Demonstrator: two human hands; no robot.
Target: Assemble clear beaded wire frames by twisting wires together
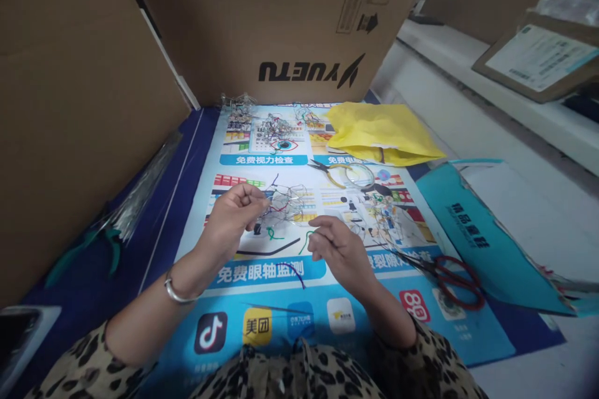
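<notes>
My left hand (241, 207) is closed, thumb and forefinger pinching a thin wire at the edge of a loose tangle of fine wire (292, 199). Red, green and purple bits show in that tangle. Just right of it, my right hand (337, 249) is held up with its fingers curled in and fingertips together; anything between them is too small to make out. Below the hands lies a short purple strand (294, 272). Yellow-handled pliers (331, 174) rest beyond the tangle, beside a clear ring-shaped coil (359, 176).
More wire tangles (276, 124) lie at the back against a cardboard box (234, 31). On the right are a yellow bag (384, 128), red-handled scissors (456, 283) and a teal box (482, 230). Teal-handled pliers (79, 255) and silver wires (145, 193) lie left. A printed poster (262, 293) covers the table.
</notes>
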